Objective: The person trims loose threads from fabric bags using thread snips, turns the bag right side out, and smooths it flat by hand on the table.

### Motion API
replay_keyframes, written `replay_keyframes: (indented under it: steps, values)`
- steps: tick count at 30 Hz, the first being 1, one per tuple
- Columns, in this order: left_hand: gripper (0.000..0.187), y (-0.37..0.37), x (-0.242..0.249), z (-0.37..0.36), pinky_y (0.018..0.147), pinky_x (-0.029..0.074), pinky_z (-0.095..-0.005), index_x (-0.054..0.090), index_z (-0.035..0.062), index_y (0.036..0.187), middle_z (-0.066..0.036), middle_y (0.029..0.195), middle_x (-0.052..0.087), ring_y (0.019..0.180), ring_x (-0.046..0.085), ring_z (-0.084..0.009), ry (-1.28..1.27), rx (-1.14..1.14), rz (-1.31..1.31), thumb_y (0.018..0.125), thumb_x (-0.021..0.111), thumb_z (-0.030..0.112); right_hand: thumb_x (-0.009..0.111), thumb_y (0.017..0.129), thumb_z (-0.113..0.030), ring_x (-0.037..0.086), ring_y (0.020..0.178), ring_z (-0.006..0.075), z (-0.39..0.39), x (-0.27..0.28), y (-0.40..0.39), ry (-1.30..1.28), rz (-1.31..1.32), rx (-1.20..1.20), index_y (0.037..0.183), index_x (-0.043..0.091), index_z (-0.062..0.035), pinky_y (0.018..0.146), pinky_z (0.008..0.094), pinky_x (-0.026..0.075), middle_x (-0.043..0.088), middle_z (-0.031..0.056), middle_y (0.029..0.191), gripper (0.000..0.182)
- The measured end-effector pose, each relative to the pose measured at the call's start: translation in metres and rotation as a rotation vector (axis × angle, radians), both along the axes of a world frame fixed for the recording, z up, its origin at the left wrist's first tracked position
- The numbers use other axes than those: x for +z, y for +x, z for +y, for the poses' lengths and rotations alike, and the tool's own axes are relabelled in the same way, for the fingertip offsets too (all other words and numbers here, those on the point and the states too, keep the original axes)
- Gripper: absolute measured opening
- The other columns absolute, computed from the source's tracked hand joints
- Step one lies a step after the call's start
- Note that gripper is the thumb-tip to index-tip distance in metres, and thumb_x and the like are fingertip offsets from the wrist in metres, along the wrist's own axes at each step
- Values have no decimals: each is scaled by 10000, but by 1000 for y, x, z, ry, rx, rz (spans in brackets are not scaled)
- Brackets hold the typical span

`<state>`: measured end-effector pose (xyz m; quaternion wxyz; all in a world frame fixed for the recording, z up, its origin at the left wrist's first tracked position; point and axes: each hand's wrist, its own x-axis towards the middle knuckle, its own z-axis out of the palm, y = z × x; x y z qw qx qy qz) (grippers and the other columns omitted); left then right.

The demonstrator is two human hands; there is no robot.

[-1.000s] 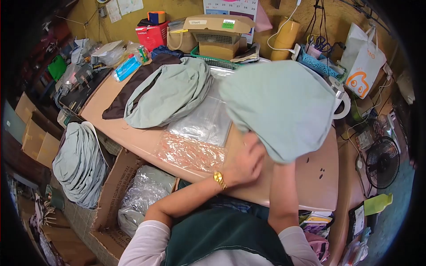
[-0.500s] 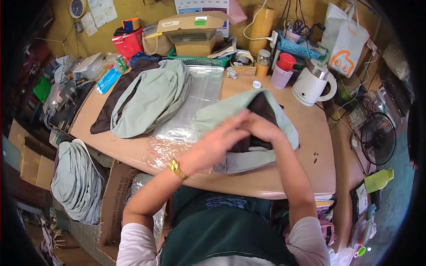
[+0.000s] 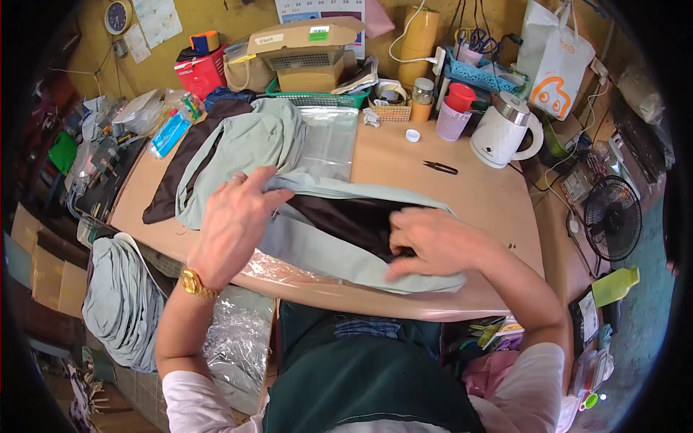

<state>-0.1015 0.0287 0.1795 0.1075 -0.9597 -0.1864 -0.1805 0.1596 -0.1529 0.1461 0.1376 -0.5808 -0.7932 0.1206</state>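
A light grey-green cloth piece with a dark brown lining lies stretched across the table in front of me. My left hand, with a gold watch at the wrist, is on its left end, thumb and fingers closed at the edge. At the right end, my right hand has curled fingers at the dark opening, gripping the cloth. Another grey-green piece with brown fabric lies at the back left, partly behind my left hand. Clear plastic bags lie beyond the cloth.
Small black snips and a white cap rest on the table. A white kettle stands at the back right. Green and blue baskets line the wall. Folded grey cloths are stacked at the lower left, beside a fan-free floor area.
My hands have moved apart, left and right. The bunched cloth is now stretched lengthwise between them, and the snips have come into view.
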Motion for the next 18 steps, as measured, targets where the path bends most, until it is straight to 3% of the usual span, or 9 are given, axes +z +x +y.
replay_keyframes:
  steps: [4,5,9,10,12,14,15,17,18]
  values:
    - [248,2,6,-3,905,485,-434,740,98,947,-87,1207,613,1071,587,-300,78,-65,16,752,594,47,655,821,-134,614,924,295,-26,-8,-2,30,-480,-32,855,666,-50,860,440,471,595,121,914,90]
    - [183,3,7,-7,979,449,-472,721,102,916,-90,1304,562,1180,538,-313,75,-56,81,772,607,94,657,758,-97,605,897,277,-32,-3,-3,133,-464,5,841,661,-72,929,450,444,566,84,874,87]
    - [179,0,-16,1,1058,422,-487,726,117,961,-107,1501,399,1270,496,-324,108,-331,226,840,596,141,669,777,-110,599,858,261,-45,26,13,191,-361,91,878,682,-70,952,456,415,574,61,859,109]
    - [179,-1,-24,3,1058,422,-487,726,117,961,-107,1501,399,1270,496,-324,110,-331,225,840,596,141,661,812,-116,597,846,257,-50,31,18,222,-171,67,893,696,-78,940,455,411,581,59,852,97]
    - [205,-8,-41,0,1076,403,-520,737,131,999,-113,1500,404,1313,460,-314,-464,-247,429,857,589,129,653,846,-122,594,834,253,-57,44,24,252,20,42,908,710,-85,929,454,407,589,58,845,93]
    - [231,-16,-69,-2,1079,389,-535,746,166,1029,-118,1489,413,1327,439,-322,-477,-261,475,856,597,127,632,912,-179,599,837,253,-61,55,28,-156,236,159,970,720,-95,926,448,396,616,73,853,135]
    - [200,-19,-86,-9,1058,402,-519,741,133,1005,-124,1479,421,1318,447,-320,-304,-282,411,889,583,174,632,912,-179,599,837,253,-63,49,24,-159,238,160,970,720,-95,926,448,396,616,73,853,135]
    - [237,-13,-100,-27,1046,396,-494,723,61,950,-155,1431,447,1311,446,-333,-44,-335,291,907,584,248,609,944,-229,604,834,270,-68,19,13,-474,-78,50,997,695,-87,935,444,380,626,98,878,175]
    - [235,-9,-106,-40,1051,383,-481,705,39,897,-156,1401,463,1320,434,-338,-68,-321,266,881,605,251,609,944,-229,604,834,270,-71,-2,13,-477,-71,44,997,695,-87,935,444,380,626,98,878,175]
